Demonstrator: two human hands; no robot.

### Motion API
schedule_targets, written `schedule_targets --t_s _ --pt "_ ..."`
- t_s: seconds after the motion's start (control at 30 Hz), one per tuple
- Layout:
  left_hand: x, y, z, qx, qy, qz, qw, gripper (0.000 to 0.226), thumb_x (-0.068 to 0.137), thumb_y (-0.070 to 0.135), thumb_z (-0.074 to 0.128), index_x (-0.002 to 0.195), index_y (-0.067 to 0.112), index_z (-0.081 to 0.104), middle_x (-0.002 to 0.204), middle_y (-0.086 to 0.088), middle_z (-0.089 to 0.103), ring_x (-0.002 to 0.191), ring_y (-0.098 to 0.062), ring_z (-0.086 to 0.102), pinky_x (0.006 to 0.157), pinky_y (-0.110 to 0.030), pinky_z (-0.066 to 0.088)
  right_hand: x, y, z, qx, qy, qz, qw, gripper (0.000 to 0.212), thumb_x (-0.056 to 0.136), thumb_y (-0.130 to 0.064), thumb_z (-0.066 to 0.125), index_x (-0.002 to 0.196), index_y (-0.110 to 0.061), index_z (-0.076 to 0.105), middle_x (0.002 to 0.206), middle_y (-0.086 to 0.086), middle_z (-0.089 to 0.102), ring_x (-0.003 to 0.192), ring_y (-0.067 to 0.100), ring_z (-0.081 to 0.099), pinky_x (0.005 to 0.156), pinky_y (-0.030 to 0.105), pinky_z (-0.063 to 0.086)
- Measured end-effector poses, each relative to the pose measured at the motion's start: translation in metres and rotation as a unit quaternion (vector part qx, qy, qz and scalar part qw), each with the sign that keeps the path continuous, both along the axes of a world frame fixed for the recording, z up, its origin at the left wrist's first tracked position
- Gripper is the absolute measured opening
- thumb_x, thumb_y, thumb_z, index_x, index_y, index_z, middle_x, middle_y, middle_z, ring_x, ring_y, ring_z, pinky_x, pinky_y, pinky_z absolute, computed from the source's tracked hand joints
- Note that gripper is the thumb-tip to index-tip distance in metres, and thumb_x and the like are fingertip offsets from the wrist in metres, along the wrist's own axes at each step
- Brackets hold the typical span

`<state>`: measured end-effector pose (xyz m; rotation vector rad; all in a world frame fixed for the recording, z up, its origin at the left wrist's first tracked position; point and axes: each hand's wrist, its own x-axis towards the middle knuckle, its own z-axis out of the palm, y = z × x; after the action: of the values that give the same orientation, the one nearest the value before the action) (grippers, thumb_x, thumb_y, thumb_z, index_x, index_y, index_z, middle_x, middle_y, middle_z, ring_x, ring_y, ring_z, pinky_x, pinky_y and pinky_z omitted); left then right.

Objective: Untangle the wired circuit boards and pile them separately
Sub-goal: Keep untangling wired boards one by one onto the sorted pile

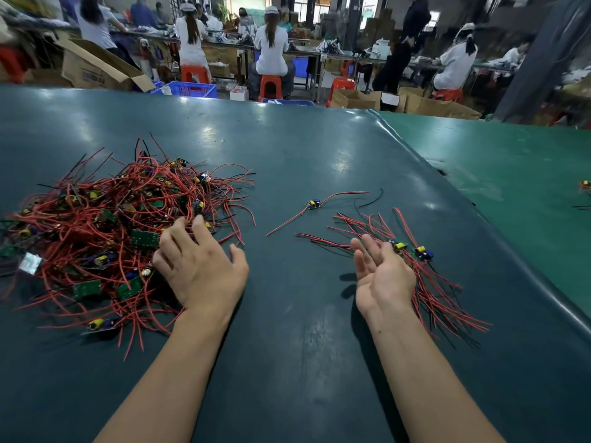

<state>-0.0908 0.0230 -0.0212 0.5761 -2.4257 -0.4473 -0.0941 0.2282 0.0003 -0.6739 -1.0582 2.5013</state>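
A big tangled heap of small green circuit boards with red and black wires [105,225] covers the left of the dark green table [303,314]. My left hand [200,266] lies palm down at the heap's right edge, fingers spread and touching the wires. On the right lies a small sorted pile of boards [422,270] with their wires fanned out. My right hand [382,276] hovers beside that pile, palm turned inward, fingers relaxed and holding nothing. A single board with red wires [315,204] lies alone between the two piles.
The table's raised lip [479,219] runs diagonally on the right, with a lighter green table [511,161] beyond it holding another board [585,183]. Past the far edge are seated workers, red stools, blue crates and cardboard boxes.
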Motion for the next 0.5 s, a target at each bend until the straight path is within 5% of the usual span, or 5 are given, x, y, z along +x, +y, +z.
schedule_targets --t_s 0.17,0.37,0.5 --pt "-0.001 -0.004 0.003 -0.015 -0.028 0.012 0.999 0.05 0.087 0.026 0.059 0.133 0.009 0.052 0.138 -0.012 0.05 0.129 -0.034 0.034 0.099 -0.05 0.028 -0.002 -0.001 -0.001 0.024 -0.011 0.028 0.999 0.035 0.103 -0.035 0.048 0.096 -0.002 0.061 0.077 0.009 0.074 0.055 0.016 0.07 0.042 0.018 0.049" --pt "-0.004 -0.015 0.006 -0.014 -0.024 0.027 0.999 0.042 0.083 0.008 0.06 0.125 0.01 0.059 0.122 -0.017 0.06 0.114 -0.038 0.04 0.091 -0.049 0.031 -0.003 0.003 -0.001 0.0 -0.012 0.006 1.0 0.021 0.105 -0.02 0.045 0.101 -0.002 0.056 0.099 0.015 0.071 0.06 0.019 0.072 0.044 0.02 0.05" --pt "-0.006 -0.021 0.005 -0.007 -0.023 0.033 0.999 0.027 0.088 0.011 0.059 0.112 0.016 0.071 0.111 -0.014 0.065 0.107 -0.038 0.045 0.09 -0.046 0.031 -0.005 -0.001 0.001 0.029 -0.03 0.0 0.999 0.029 0.099 -0.03 0.058 0.081 -0.008 0.061 0.072 0.005 0.067 0.049 0.014 0.067 0.04 0.018 0.047"
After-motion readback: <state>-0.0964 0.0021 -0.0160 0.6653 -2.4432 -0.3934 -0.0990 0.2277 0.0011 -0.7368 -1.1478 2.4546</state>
